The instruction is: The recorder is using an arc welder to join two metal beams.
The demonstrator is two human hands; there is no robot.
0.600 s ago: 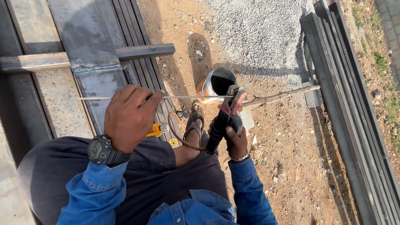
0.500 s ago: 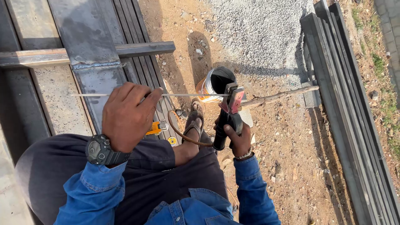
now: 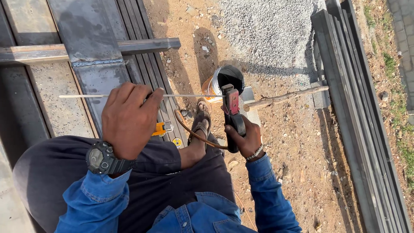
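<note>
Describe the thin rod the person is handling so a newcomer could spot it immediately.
Start at the steel frame on the left. Just in front of it, the left hand pinches a welding rod running level to the electrode holder in the right hand. It is pale, straight and far thinner than the crooked wooden stick nearby.

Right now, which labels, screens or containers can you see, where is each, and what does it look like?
Wristwatch: on the left wrist, round, black, small grey display.
Bucket: on the dirt beyond the electrode holder, round, open, orange side, dark inside.
Round sticker: by the knee on the steel bars, yellow with a dark centre.
No signs in view.
</note>
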